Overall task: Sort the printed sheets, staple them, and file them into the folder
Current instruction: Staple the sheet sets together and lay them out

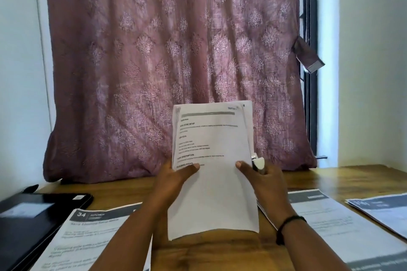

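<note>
While I am looking down over the wooden table (330,179), a black folder (33,222) is lying at the far left, its closed cover flat on the wood. Just beside it, a printed sheet headed "34 KITCHEN" (88,237) is resting face up, its left edge near the folder. In the middle, I am holding a stack of printed sheets (212,160) upright above the table, the top page facing me and the upper corners fanning slightly. My left hand (174,182) is making its grip on the stack's left edge, thumb pressing across the front of the page and the other fingers hidden behind it. My right hand (262,179) is gripping the right edge the same way, thumb on the front, while also holding a small white stapler (258,163) against the paper's edge. Further right, another printed sheet (330,226) is lying flat, and a third sheet (383,211) is sitting at the table's right margin. A mauve patterned curtain (171,55) is hanging behind.
</note>
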Demonstrator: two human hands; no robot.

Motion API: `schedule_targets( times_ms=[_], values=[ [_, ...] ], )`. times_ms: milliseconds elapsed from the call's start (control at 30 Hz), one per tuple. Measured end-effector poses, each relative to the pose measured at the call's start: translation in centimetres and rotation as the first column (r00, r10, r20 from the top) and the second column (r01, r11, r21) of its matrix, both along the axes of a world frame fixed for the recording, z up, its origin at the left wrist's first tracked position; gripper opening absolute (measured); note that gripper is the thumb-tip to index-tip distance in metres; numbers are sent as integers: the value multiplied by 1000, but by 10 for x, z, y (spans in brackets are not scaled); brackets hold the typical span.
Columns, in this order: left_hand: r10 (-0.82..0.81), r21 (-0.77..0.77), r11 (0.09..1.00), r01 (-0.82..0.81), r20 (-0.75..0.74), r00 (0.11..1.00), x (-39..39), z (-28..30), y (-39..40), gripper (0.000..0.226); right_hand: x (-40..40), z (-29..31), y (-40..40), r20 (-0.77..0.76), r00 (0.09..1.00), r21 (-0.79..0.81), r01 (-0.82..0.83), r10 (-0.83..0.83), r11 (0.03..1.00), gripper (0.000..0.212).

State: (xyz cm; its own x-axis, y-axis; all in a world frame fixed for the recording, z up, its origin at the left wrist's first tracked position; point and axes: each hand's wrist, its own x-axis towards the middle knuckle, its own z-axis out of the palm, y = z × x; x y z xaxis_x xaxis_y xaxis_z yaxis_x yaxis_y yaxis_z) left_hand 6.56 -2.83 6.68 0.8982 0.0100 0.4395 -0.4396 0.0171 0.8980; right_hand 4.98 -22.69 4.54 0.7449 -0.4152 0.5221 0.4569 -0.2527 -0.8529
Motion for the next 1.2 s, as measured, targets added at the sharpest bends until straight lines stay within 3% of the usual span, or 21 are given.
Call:
schedule_targets(
  times_ms=[133, 267, 367, 467, 533, 667, 800, 1000, 1200],
  values=[
    [-66, -79, 995, 56, -135, 989, 9, -14, 9, 28, -4, 0, 1, -20, 987, 281, -146, 158, 949, 15],
    [-72, -79, 995, 62, -127, 989, 11, -17, 5, 18, -9, 3, 0, -46, 980, 370, -164, 194, 914, 15],
    [-12, -94, 996, 3, -96, 995, 15, -14, 5, 16, -5, 6, -7, -44, 993, 348, -88, 110, 933, 16],
    [100, -209, 970, -120, -105, 990, 17, -7, 7, 14, 4, -1, -16, -34, 986, 136, 165, -162, 977, 21],
    [119, -321, 931, -175, -188, 975, 20, -6, 11, 23, 4, -5, -15, -15, 972, 58, 234, -233, 970, 24],
    [-26, -491, 850, -190, -400, 916, 28, -9, 21, 24, 1, -12, 13, -111, 994, 91, 21, -10, 996, 32],
    [-97, -563, 806, -184, -431, 897, 32, -14, 22, 20, -9, -20, 48, -269, 910, 300, -231, 314, 926, 39],
    [-184, -584, 804, -111, -423, 887, 23, -25, -4, 17, -1, -25, 42, -233, 931, 409, -167, 280, 897, 16],
    [-284, -592, 806, 27, -346, 894, 14, -24, -15, 15, 11, -25, 20, -188, 962, 345, -123, 197, 930, 3]
  ],
)
